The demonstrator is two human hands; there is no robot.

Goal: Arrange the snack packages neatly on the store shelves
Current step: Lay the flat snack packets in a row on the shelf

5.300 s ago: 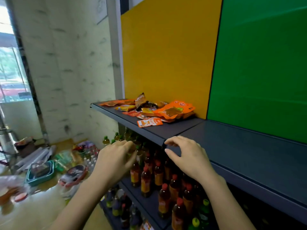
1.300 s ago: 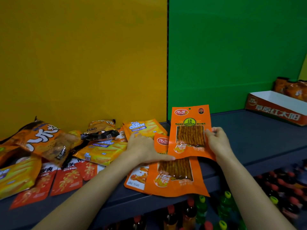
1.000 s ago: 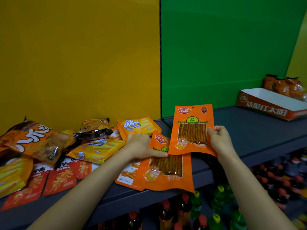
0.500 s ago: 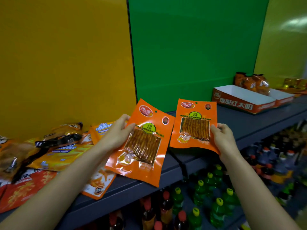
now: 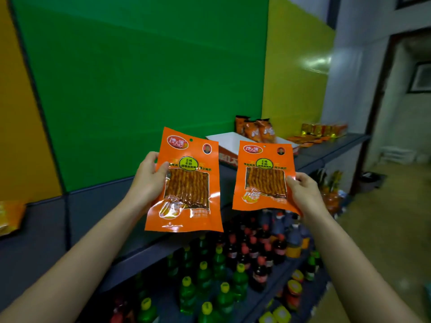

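Note:
I hold two matching orange snack packets upright in the air in front of the grey shelf [image 5: 100,206]. My left hand [image 5: 147,178] grips the left edge of the left orange packet [image 5: 186,183]. My right hand [image 5: 303,194] grips the right edge of the right orange packet [image 5: 263,176]. Both packets face me, each with a clear window showing reddish strips. At the far left edge of the shelf, a corner of a yellow snack bag [image 5: 9,215] lies flat.
Behind the packets an open red-and-white carton [image 5: 229,145] sits on the shelf, with orange bags [image 5: 254,129] standing behind it and more yellow and orange packets [image 5: 321,131] further right. The lower shelf holds several bottles [image 5: 233,264]. Green and yellow panels back the shelf.
Both packets have been lifted off the pile and are now upright and side by side. My view has swung right, so the pile of snacks is almost out of sight.

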